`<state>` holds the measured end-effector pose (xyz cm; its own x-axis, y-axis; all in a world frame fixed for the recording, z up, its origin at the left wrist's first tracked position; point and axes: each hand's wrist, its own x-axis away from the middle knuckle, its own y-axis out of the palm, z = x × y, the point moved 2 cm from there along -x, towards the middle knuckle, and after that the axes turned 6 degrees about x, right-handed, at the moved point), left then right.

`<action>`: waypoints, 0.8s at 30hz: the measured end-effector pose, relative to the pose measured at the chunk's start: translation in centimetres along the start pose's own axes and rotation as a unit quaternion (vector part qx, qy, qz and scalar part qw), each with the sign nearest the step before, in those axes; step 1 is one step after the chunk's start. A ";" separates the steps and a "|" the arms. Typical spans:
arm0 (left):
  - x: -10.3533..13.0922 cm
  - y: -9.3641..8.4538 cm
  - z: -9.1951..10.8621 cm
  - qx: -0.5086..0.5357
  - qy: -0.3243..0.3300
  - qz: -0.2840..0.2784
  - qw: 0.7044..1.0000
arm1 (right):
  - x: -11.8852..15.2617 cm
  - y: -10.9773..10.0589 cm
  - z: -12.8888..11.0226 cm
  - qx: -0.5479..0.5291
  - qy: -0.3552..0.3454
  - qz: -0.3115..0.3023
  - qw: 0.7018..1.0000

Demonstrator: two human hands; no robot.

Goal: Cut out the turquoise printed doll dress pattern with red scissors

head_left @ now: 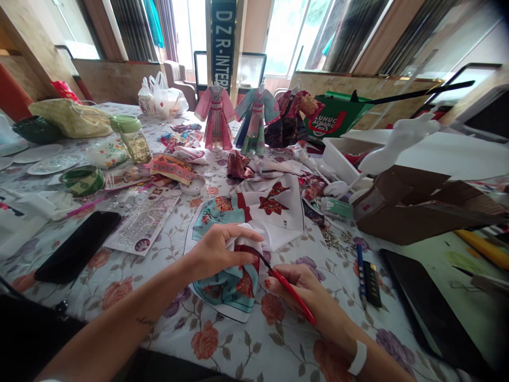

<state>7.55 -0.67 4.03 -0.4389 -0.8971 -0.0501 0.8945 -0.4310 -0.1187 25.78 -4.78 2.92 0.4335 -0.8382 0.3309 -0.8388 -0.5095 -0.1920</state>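
A printed fabric piece [279, 228], white with light-blue, red and orange patterns, lies partly bunched on the table in front of me. My left hand [226, 246] grips a fold of it between thumb and fingers. In my right hand [298, 289] are red-handled scissors [292, 294], their dark blades pointing up and left to the fabric beside my left thumb. The blade tips are partly hidden by the cloth and thumb, so I cannot tell whether they are cutting into it.
Three miniature robes, one of them pink [216, 116], stand at the back. A black phone [77, 246] and a sheet of stick-on gems [143, 220] lie left. To the right are a blue pencil [361, 276], a black tablet-like slab [421, 302] and a cardboard box [421, 207].
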 end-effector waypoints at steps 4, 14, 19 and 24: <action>0.0 0.0 -0.1 0.010 -0.003 -0.002 1.000 | 0.0 0.0 0.0 0.006 -0.003 -0.002 1.000; -0.1 0.0 -0.1 0.015 0.002 -0.007 1.000 | 0.0 -0.1 -0.2 0.035 -0.003 0.002 0.999; -0.1 -0.1 -0.2 0.021 0.007 -0.020 1.000 | 0.1 -0.2 0.4 0.036 -0.015 -0.017 0.999; -0.1 0.0 -0.1 0.021 0.006 -0.023 0.999 | 0.0 -0.4 0.8 0.034 -0.025 -0.021 0.999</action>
<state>7.60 -0.58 3.90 -0.4812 -0.8748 -0.0571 0.8756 -0.4764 -0.0797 26.32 -4.73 2.25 0.4846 -0.8242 0.2930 -0.7964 -0.5543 -0.2419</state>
